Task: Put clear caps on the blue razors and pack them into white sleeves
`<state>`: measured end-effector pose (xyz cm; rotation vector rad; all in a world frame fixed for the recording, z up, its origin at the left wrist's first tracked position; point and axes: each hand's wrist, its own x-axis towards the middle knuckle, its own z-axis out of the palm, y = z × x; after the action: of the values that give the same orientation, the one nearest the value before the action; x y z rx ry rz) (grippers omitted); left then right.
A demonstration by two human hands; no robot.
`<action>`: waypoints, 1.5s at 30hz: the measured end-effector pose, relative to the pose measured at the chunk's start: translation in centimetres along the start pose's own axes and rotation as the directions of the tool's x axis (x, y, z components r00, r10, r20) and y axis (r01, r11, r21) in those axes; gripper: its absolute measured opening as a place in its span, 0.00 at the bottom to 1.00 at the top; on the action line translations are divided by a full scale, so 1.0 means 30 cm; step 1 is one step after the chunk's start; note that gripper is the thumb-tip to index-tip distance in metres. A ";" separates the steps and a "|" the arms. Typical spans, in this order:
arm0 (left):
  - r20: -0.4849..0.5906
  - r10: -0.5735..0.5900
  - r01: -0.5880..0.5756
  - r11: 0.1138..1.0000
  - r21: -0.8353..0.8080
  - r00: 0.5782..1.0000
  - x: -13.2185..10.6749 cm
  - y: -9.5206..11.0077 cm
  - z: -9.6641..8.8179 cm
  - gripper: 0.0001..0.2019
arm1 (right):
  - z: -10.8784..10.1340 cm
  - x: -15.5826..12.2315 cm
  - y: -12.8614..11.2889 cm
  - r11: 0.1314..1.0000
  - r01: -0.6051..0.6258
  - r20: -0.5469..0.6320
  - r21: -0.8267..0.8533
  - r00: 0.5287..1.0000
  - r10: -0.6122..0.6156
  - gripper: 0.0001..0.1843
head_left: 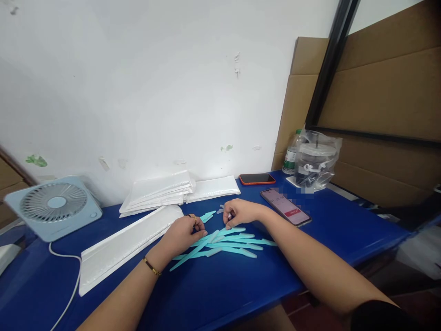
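Note:
Several turquoise eyebrow razors point(237, 237) lie fanned and crossed in a loose pile on the blue table point(220, 294). Just over the pile's left side, my left hand point(184, 234) has its fingers curled, and turquoise razor ends point(208, 216) stick out beyond them. My right hand point(237, 212) is at the far edge of the pile with its fingers pinched together. Small pale translucent pieces point(220, 209) show beside its fingertips. What exactly the right fingers hold is hidden. Left of my left hand lies a white padded envelope point(127, 246).
More white padded envelopes point(155, 191) are stacked by the wall. A blue fan point(57, 207) with a white cable stands at left. To the right are an orange-edged phone point(257, 179), a lit phone point(285, 207), a bottle point(291, 156) and a bagged cup point(317, 161).

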<state>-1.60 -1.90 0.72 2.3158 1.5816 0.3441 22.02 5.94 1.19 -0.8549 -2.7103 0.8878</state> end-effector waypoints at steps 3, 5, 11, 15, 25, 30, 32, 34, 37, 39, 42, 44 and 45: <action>0.064 -0.019 0.022 0.998 -0.055 0.998 -0.003 0.003 0.002 0.14 | 0.010 0.005 -0.008 1.000 0.017 0.028 -0.019 0.999 -0.017 0.11; 0.094 -0.023 0.031 0.996 -0.082 0.995 -0.005 0.008 0.002 0.14 | 0.012 0.004 -0.009 0.998 0.041 0.023 -0.050 0.999 -0.039 0.11; 0.093 -0.041 0.046 0.997 -0.061 0.995 -0.006 0.023 0.011 0.12 | 0.022 0.007 -0.012 0.992 0.082 -0.014 -0.098 0.996 -0.084 0.10; -0.025 -0.021 0.023 0.992 0.122 0.999 0.003 0.020 0.010 0.11 | 0.025 0.014 0.001 0.987 0.095 -0.092 -0.127 0.990 -0.107 0.06; -0.143 -0.018 0.051 0.972 0.231 0.990 0.001 -0.024 -0.043 0.09 | -0.058 -0.045 0.045 0.987 -0.115 -0.234 -0.114 0.968 0.086 0.09; -0.021 0.031 -0.030 0.998 0.060 0.999 -0.011 0.023 -0.008 0.11 | -0.057 -0.063 0.018 0.992 -0.105 0.164 -0.072 0.980 0.116 0.15; 0.008 0.053 -0.053 0.998 0.030 0.999 -0.011 0.038 0.010 0.11 | -0.042 -0.055 0.004 0.992 -0.092 0.180 -0.083 0.978 0.106 0.13; 0.034 0.041 -0.042 0.999 0.017 0.999 -0.009 0.043 0.022 0.10 | -0.027 -0.044 -0.010 0.994 -0.069 0.146 -0.082 0.986 0.080 0.12; 0.052 -0.010 0.009 0.999 0.031 0.999 -0.003 0.031 0.021 0.10 | -0.018 -0.032 -0.024 0.997 -0.020 0.087 -0.080 0.996 0.027 0.09; 0.025 -0.040 0.038 0.997 0.069 0.999 -0.002 0.013 0.007 0.10 | -0.021 -0.027 -0.020 0.996 -0.017 0.022 -0.092 1.000 0.019 0.07; -0.049 -0.098 0.103 0.986 0.129 0.994 -0.005 -0.024 -0.026 0.09 | -0.031 -0.024 0.003 0.991 -0.078 -0.131 -0.107 0.989 0.064 0.06; -0.081 -0.144 0.154 0.978 0.137 0.986 -0.009 -0.043 -0.045 0.09 | -0.040 -0.026 0.020 0.987 -0.119 -0.228 -0.107 0.969 0.092 0.07; -0.094 -0.156 0.168 0.977 0.132 0.983 -0.012 -0.047 -0.051 0.09 | -0.045 -0.030 0.025 0.986 -0.128 -0.257 -0.103 0.961 0.098 0.07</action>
<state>-3.50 -1.57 1.58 2.2792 1.8774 0.3021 23.53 6.59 1.85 -1.0764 -2.5334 0.5941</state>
